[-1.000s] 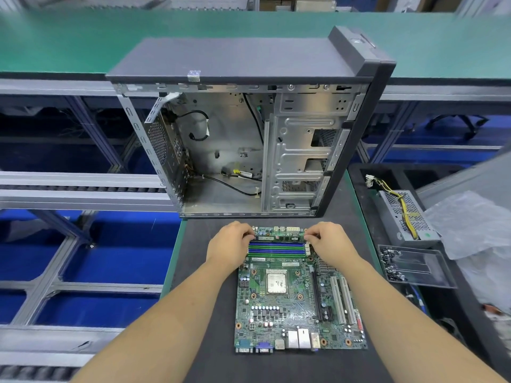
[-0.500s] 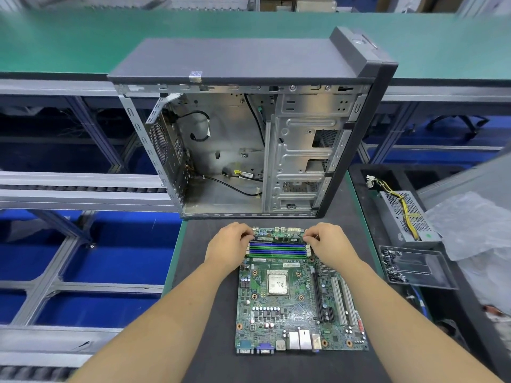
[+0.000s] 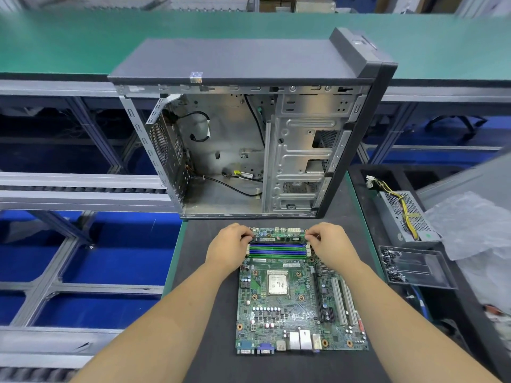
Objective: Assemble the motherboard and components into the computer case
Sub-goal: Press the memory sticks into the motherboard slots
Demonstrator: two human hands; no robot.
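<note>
A green motherboard [image 3: 293, 308] lies flat on the dark mat, with a silver CPU [image 3: 278, 284] in its middle and blue and green memory slots [image 3: 278, 251] at its far end. A memory module [image 3: 279, 239] sits along the farthest slot. My left hand [image 3: 228, 248] grips its left end and my right hand [image 3: 331, 244] grips its right end, fingers curled down onto it. The open computer case [image 3: 298, 150] stands just beyond the board, its bare metal interior with loose black cables facing me.
A power supply [image 3: 406, 217] with yellow wires lies in a black bin to the right. Nearer to me is a clear tray [image 3: 414, 268] of screws, and crumpled plastic wrap [image 3: 470, 225] lies beside it. Green conveyor benches run behind the case, with blue floor below left.
Both hands stay at the ends of the memory slots. They have shifted only slightly.
</note>
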